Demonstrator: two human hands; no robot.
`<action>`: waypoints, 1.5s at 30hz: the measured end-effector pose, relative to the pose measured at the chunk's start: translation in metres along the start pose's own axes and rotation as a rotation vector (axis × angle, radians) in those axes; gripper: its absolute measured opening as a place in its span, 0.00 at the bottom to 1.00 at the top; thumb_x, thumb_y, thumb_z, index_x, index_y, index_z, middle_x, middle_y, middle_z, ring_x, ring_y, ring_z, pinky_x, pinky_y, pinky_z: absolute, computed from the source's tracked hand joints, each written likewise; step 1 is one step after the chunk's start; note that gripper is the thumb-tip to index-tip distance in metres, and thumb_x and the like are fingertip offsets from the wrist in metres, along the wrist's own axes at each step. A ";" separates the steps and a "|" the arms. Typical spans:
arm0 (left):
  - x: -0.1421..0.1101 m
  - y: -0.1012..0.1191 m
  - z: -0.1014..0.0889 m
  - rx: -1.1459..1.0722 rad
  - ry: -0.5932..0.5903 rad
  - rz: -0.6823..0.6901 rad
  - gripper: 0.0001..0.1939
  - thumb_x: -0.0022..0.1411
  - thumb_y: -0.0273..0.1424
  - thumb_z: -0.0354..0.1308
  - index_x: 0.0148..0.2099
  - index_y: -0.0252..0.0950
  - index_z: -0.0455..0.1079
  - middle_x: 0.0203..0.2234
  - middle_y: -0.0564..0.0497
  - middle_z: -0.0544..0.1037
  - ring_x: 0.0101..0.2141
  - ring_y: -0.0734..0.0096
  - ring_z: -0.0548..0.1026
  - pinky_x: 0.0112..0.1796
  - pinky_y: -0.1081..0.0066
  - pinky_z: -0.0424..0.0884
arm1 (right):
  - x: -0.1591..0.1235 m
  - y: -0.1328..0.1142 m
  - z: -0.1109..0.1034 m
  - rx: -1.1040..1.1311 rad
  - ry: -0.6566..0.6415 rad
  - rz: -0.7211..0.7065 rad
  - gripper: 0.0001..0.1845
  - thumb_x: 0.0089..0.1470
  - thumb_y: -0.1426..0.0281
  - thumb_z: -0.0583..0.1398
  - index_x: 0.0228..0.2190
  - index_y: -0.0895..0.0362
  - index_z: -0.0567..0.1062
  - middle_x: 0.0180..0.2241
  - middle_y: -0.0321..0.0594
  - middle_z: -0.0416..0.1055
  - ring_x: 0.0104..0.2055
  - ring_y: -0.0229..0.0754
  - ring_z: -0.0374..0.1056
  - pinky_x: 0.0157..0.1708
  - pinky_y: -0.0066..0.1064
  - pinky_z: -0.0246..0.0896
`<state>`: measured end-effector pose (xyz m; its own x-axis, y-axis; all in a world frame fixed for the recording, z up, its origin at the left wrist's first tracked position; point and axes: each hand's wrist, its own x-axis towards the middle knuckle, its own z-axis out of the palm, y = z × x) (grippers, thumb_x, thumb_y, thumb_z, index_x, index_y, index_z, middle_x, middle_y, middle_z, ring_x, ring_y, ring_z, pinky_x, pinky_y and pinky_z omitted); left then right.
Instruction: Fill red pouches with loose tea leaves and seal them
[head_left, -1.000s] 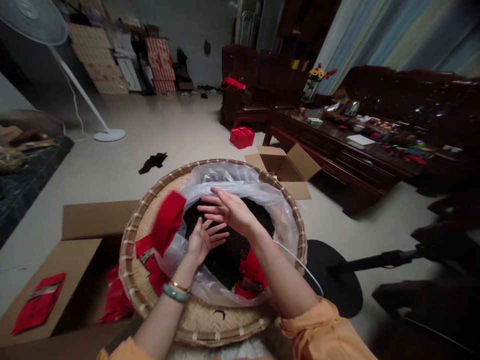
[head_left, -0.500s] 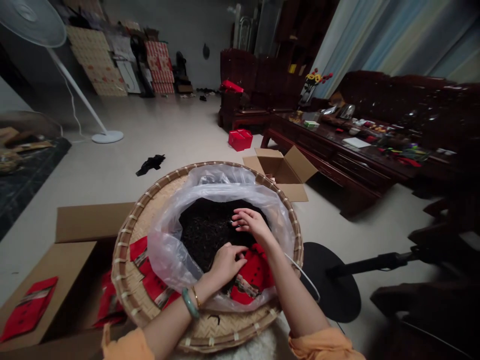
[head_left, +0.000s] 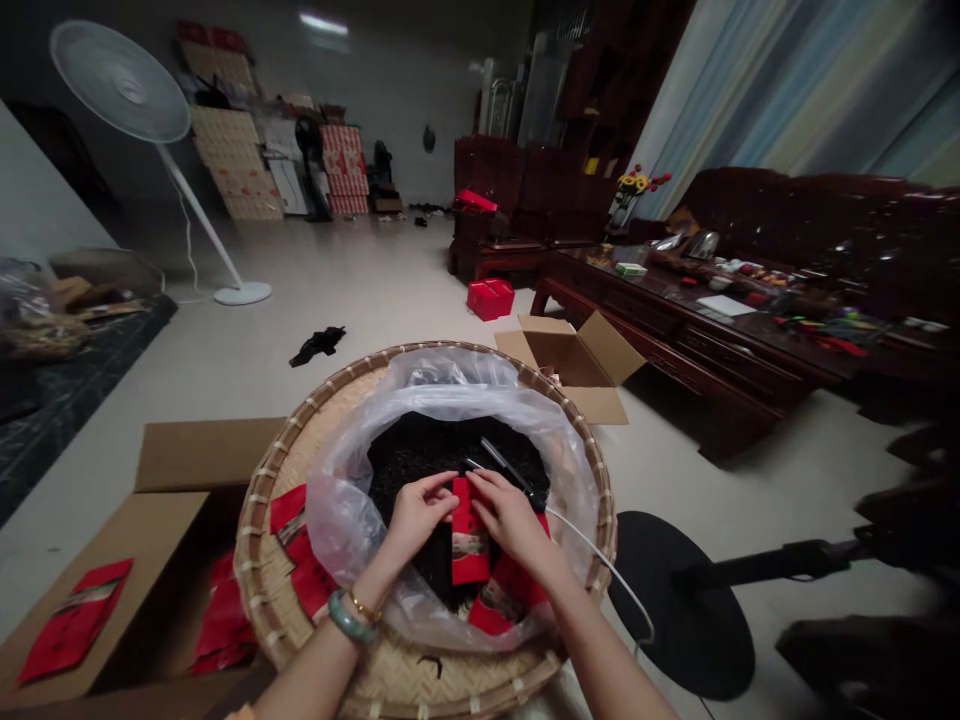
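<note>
Over loose black shreds (head_left: 412, 447), left hand (head_left: 414, 515) and right hand (head_left: 514, 515) now pinch one slim red rectangular packet (head_left: 470, 548) near its top, singling it out.

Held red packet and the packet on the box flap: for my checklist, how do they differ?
The held packet is between the left hand and right hand; the flap packet lies untouched.
The held packet is over dark contents; the flap packet rests on cardboard.
Both are red with a printed band.

A sofa (head_left: 795, 225), curtain (head_left: 757, 90) and coffee table (head_left: 675, 345) suggest a home.
</note>
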<state>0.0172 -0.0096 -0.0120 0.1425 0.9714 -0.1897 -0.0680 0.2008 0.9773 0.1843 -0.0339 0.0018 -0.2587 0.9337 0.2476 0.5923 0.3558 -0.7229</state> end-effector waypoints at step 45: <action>0.012 -0.006 -0.023 0.328 0.156 0.212 0.09 0.51 0.34 0.59 0.34 0.39 0.78 0.31 0.49 0.81 0.32 0.59 0.76 0.36 0.68 0.68 | 0.049 -0.013 0.009 -0.164 0.137 -0.120 0.06 0.51 0.74 0.56 0.24 0.55 0.71 0.27 0.41 0.67 0.34 0.44 0.61 0.33 0.34 0.58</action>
<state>-0.0034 0.0032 -0.0224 0.0060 0.9995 0.0318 0.2416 -0.0323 0.9698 0.1571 0.0065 0.0173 -0.2356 0.8771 0.4186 0.6826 0.4559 -0.5712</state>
